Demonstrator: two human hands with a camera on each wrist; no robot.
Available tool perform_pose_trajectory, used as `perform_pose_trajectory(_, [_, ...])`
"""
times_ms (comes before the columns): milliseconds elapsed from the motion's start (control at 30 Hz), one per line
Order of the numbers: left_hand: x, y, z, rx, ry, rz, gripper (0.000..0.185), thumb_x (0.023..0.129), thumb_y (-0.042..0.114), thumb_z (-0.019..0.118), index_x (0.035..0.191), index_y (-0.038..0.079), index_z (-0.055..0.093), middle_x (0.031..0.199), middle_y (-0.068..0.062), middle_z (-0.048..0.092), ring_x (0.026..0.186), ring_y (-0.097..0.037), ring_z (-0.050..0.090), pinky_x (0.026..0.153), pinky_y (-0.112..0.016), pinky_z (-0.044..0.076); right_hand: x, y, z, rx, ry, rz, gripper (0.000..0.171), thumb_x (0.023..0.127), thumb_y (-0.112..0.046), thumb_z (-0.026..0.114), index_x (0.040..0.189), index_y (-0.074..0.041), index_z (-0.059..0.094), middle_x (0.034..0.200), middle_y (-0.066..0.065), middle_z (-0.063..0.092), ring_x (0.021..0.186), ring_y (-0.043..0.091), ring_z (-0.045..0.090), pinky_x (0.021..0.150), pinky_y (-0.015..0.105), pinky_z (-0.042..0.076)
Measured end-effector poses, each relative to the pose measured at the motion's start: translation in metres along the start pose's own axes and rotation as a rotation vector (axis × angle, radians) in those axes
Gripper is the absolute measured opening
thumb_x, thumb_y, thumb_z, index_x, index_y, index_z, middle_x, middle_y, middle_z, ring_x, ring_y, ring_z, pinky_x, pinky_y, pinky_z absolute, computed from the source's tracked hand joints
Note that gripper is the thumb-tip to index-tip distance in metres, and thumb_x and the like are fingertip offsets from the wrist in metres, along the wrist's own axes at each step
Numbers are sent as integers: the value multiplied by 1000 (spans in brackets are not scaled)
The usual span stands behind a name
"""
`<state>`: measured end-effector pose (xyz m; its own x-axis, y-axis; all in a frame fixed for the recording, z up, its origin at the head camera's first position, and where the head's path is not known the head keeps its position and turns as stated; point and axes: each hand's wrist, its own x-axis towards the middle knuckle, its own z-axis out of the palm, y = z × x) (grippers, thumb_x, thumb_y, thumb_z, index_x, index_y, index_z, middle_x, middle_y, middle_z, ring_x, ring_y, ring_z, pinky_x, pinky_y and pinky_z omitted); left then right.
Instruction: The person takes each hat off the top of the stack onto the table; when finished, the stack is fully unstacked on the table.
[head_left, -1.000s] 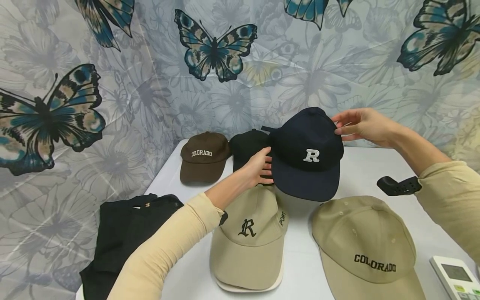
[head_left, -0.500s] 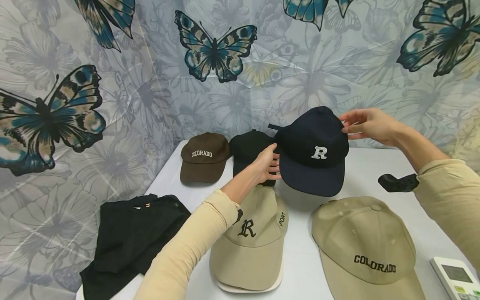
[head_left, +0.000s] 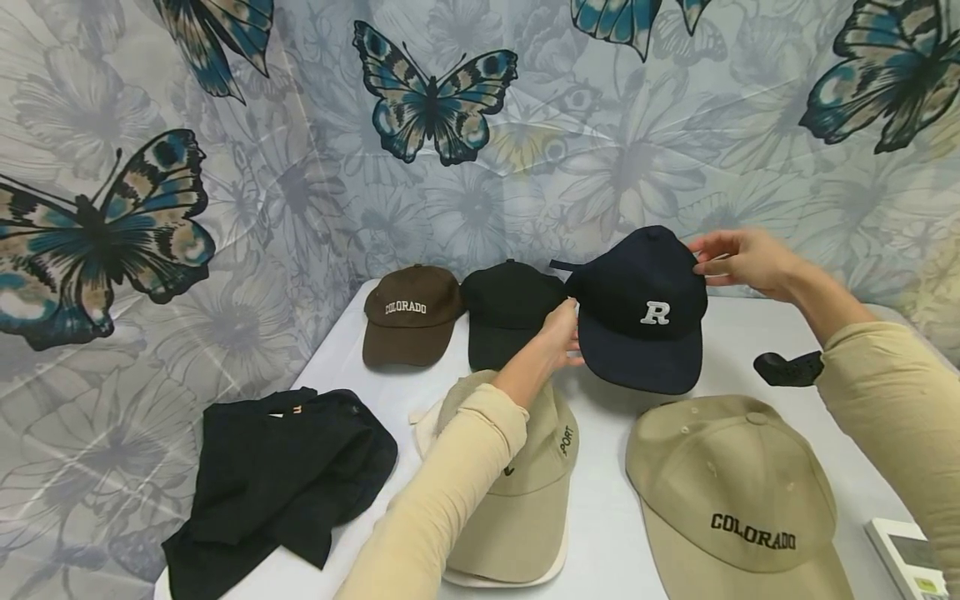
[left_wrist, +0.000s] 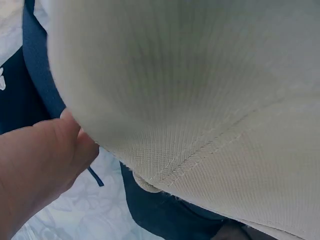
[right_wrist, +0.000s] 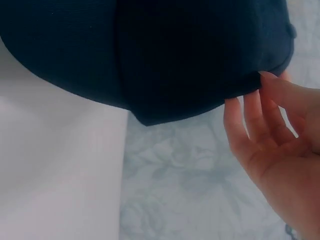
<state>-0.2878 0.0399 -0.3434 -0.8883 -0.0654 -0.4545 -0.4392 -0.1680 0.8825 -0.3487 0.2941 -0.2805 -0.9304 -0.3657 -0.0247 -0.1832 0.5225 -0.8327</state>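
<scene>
Butterfly-print curtain point(head_left: 225, 208) wraps around the back and left of a white table point(head_left: 600, 500). Biggest thing on the table is the khaki COLORADO cap point(head_left: 731, 492) at front right, then the crumpled black cloth point(head_left: 277, 475) at front left, and a beige cap point(head_left: 517, 492) in the middle, partly under the left sleeve. The navy cap with the white R point(head_left: 645, 312) is held up near the back of the table, brim tilted toward the camera, just right of the black cap point(head_left: 506, 308); the brown COLORADO cap point(head_left: 408, 312) sits left of that. Left hand point(head_left: 558, 337) has fingers curled on the navy cap's left edge, right hand point(head_left: 738, 260) pinches its right side with the fingertips. Corner of a white remote point(head_left: 903, 554) pokes in at bottom right
</scene>
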Motion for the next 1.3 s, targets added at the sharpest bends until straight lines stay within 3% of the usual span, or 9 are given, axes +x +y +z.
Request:
perform_pose_trajectory(200, [3, 5, 16, -17, 44, -21, 41, 98, 39, 43, 121, 8, 56, 97, -11, 54, 96, -29, 53, 90, -50, 42, -2, 10, -6, -24, 14, 14, 41, 96, 4, 50, 133, 12, 35, 105, 10, 46, 86, -2, 57, 81, 25, 52])
perform_pose_trajectory(400, [5, 11, 29, -41, 68, -29, 46, 98, 38, 45, 132, 8, 51, 114, -11, 54, 107, -31, 52, 94, -51, 40, -2, 13, -13, -7, 62, 15, 37, 96, 1, 53, 130, 9, 40, 102, 4, 47, 86, -1, 56, 82, 25, 52])
perform_pose_trajectory(767, [21, -5, 50, -144, 163, -90, 45, 94, 35, 47, 126, 4, 55, 123, -13, 54, 115, -32, 50, 96, -55, 37, -1, 24, -17, -55, 52, 49, 43, 96, 5, 48, 135, 13, 34, 106, 14, 46, 83, -3, 57, 83, 29, 52])
perform_pose_trajectory(967, [28, -11, 54, -213, 205, -95, 47, 96, 34, 46, 129, 2, 52, 125, -12, 52, 115, -31, 49, 97, -45, 39, 2, 30, -13, -77, 54, 73, 42, 96, 3, 50, 134, 12, 36, 110, 17, 47, 82, 0, 56, 81, 29, 53])
perform_pose_trajectory(1033, [41, -17, 55, -245, 213, -82, 48, 96, 33, 45, 131, 0, 50, 128, -13, 50, 118, -31, 47, 101, -43, 36, 4, 31, -10, -77, 53, 79, 42, 95, 2, 52, 134, 11, 38, 110, 18, 48, 83, 1, 57, 83, 31, 52])
perform_pose_trajectory(1133, [89, -38, 57, -293, 213, -38, 50, 96, 36, 40, 129, 1, 50, 127, -13, 51, 114, -31, 49, 97, -40, 39, 7, 30, -7, -88, 45, 84, 42, 96, 1, 52, 134, 10, 39, 112, 18, 47, 84, 4, 56, 84, 32, 52])
perform_pose_trajectory(1200, [101, -40, 55, -362, 201, -46, 51, 96, 37, 38, 129, 0, 50, 125, -14, 51, 113, -31, 50, 96, -40, 40, 9, 28, -6, -94, 44, 89, 41, 96, 0, 53, 133, 9, 39, 112, 19, 46, 87, 6, 56, 84, 33, 52])
perform_pose_trajectory(1267, [91, -36, 49, -424, 176, -63, 53, 96, 38, 34, 124, -2, 53, 119, -15, 56, 107, -30, 53, 93, -39, 43, 11, 27, -4, -98, 46, 94, 40, 96, 0, 52, 133, 9, 40, 114, 20, 45, 90, 11, 57, 85, 34, 51])
perform_pose_trajectory(1300, [77, -30, 44, -435, 160, -80, 52, 95, 37, 35, 121, -3, 55, 115, -16, 58, 104, -29, 55, 91, -39, 43, 12, 27, -3, -99, 48, 94, 40, 96, 1, 52, 133, 9, 40, 114, 20, 45, 91, 12, 57, 85, 35, 51])
